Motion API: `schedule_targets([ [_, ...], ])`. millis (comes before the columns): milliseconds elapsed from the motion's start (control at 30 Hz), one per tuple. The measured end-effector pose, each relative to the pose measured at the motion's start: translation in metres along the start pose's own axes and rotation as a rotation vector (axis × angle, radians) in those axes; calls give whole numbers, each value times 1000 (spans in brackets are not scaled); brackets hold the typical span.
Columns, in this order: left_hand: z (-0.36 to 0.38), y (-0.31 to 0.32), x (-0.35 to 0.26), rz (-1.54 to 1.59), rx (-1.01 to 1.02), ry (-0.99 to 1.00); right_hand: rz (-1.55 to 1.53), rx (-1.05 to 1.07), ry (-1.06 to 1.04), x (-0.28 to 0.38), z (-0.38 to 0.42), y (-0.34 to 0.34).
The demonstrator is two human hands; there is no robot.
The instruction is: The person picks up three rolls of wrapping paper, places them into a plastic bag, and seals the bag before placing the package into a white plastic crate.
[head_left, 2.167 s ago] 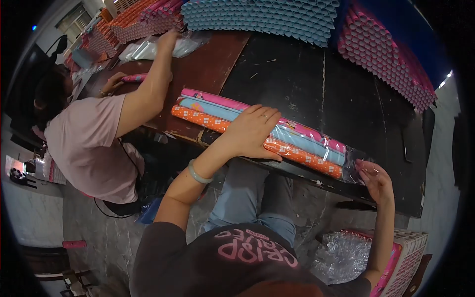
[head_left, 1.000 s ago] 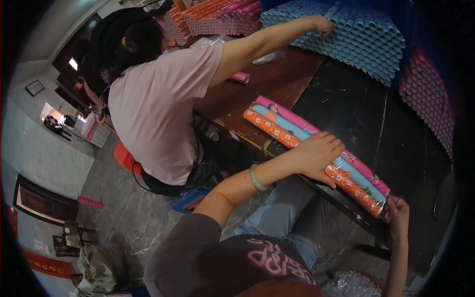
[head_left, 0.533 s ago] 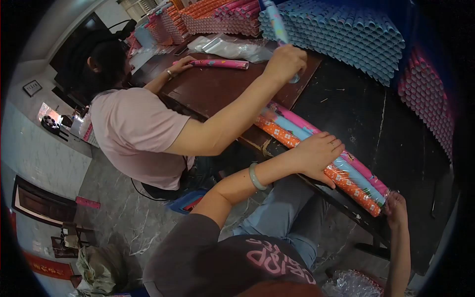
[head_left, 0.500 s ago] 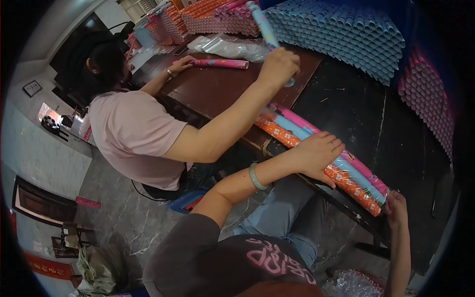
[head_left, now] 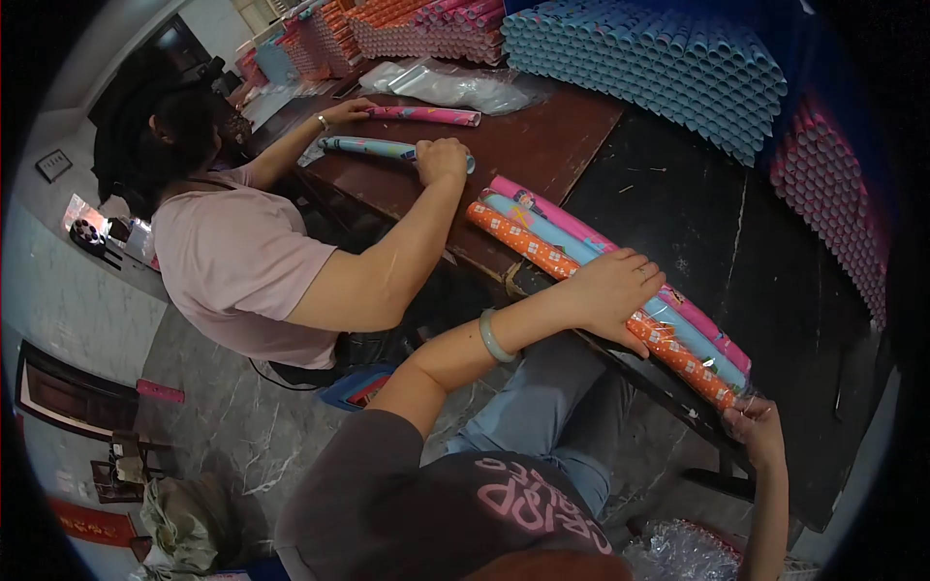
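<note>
Three patterned rolls of wrapping paper lie side by side at the table's near edge: an orange roll, a light blue roll and a pink roll. Clear plastic film covers their right part and sticks out past that end. My left hand, with a bangle on the wrist, rests across the middle of the bundle, fingers over the far side and thumb on the orange roll. At the right end, my right hand pinches the film, its fingertips partly hidden.
A co-worker sits at left, hands on a pink roll and a blue roll. Clear plastic bags lie behind. Stacks of blue rolls and pink rolls line the table's back.
The co-worker's raised blue roll has come down flat at the table's near edge. My right hand has shifted slightly left and down at the film end. The far ends of the three rolls now show uncovered.
</note>
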State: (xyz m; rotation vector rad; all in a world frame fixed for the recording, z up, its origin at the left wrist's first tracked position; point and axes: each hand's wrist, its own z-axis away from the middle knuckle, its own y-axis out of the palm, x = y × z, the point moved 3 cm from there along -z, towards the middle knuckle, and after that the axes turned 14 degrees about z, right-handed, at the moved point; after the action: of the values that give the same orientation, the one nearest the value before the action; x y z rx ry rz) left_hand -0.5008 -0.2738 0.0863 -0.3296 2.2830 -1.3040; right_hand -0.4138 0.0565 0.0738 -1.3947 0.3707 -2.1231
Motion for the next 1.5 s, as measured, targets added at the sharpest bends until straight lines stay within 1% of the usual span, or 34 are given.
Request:
schedule_targets([
  [33,1,0,0,-11,-9,4,-52,-25,18,-6,-3,3],
  [167,1,1,0,-16,-15,23,-146,-15,-9,-8,-6,11],
  [233,0,3,1,-51,-13,38,-283,53,-29,-4,-9,16],
  [333,0,0,0,-23,-11,14,-206,73,-10,-6,-11,15],
  [367,-1,-1,-2,0,-9,35,-209,50,11,-5,-7,12],
  [433,-3,-3,-2,26,14,-2,-106,93,-111,3,4,10],
  [500,-5,-6,-6,25,89,-61,-57,-49,-150,-4,15,4],
  [567,0,-7,-10,17,55,13,-361,108,-101,-3,43,-8],
  [600,1,-10,-13,42,71,35,-517,202,-194,-15,52,-11],
  [667,3,-13,-20,78,97,73,-512,233,-269,-33,77,-13],
  [700,5,-13,-21,89,103,91,-551,217,-332,-46,84,-11],
  [733,5,-14,-22,79,102,83,-556,191,-319,-54,90,-13],
  [800,5,-13,-23,73,101,98,-696,134,-393,-59,99,-16],
  [833,4,-13,-23,54,92,87,-750,89,-292,-60,104,-19],
  [867,4,-13,-24,53,105,75,-754,73,-290,-64,109,-19],
  [933,4,-14,-26,47,108,71,-348,-177,-277,-79,112,-20],
  [967,4,-14,-26,35,109,56,-353,-279,-201,-89,115,-13],
  [1000,5,-14,-26,40,112,68,-356,-291,-197,-91,121,-15],
  [1067,6,-13,-26,40,149,41,-304,-245,-26,-95,139,-26],
  [1100,6,-12,-26,45,150,49,-160,-270,32,-93,145,-35],
  [1167,5,-12,-25,48,149,54,22,-319,25,-92,148,-65],
  [1200,5,-12,-26,43,151,60,118,-355,-83,-91,144,-84],
  [1267,4,-12,-26,53,155,61,287,-448,-298,-23,125,-83],
  [1333,4,-13,-28,42,160,73,338,-236,-495,32,83,-61],
  [1400,4,-13,-29,25,159,87,476,102,-227,47,41,-42],
  [1433,4,-13,-29,30,162,83,472,90,-236,53,31,-33],
  [1500,5,-14,-28,49,160,79,619,351,-167,55,12,-13],
])
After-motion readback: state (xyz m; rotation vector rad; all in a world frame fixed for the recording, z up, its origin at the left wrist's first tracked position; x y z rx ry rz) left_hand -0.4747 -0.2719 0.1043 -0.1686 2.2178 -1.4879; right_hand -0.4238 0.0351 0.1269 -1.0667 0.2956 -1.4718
